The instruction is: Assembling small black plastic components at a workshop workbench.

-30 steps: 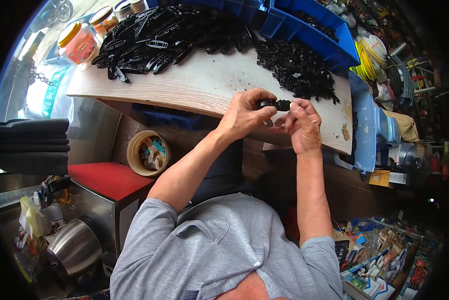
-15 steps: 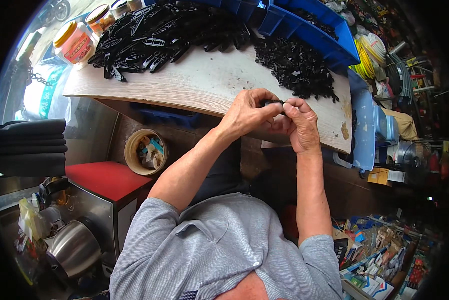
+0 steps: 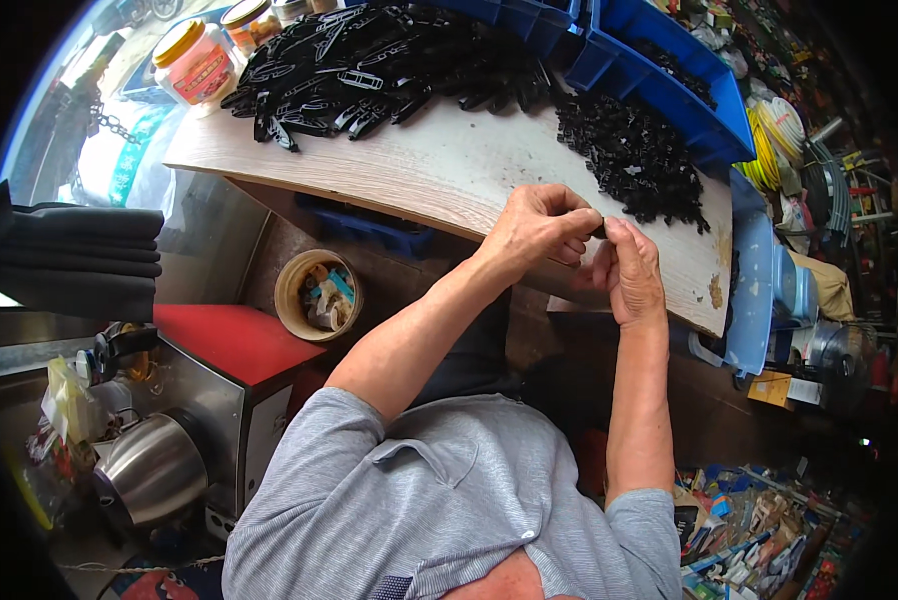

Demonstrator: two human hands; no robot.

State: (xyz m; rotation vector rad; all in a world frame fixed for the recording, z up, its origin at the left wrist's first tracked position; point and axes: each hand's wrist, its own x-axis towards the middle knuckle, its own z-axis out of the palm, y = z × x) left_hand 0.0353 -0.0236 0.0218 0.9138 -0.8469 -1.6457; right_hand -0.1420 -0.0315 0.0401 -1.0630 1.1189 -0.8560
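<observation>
My left hand (image 3: 539,228) and my right hand (image 3: 633,272) meet fingertip to fingertip above the front edge of the pale wooden table (image 3: 419,160). Between them is a small black part (image 3: 599,229), mostly covered by the fingers, so its exact kind does not show. Thumb and forefinger of each hand are pinched on it. Beyond my right hand lies a heap of small black plastic pieces (image 3: 639,160). A larger pile of long, narrow black plastic pieces (image 3: 389,70) spreads over the back left of the table.
Blue bins (image 3: 669,85) stand at the table's back right. Lidded jars (image 3: 194,65) sit at its far left corner. Below the table are a round waste bucket (image 3: 319,295) and a red-topped cabinet (image 3: 229,343). Cluttered goods (image 3: 769,530) lie at the lower right.
The whole view has shifted, so the scene sits farther right in the picture. My hands stay pinched together, with fingers slightly rearranged and less of the black part showing.
</observation>
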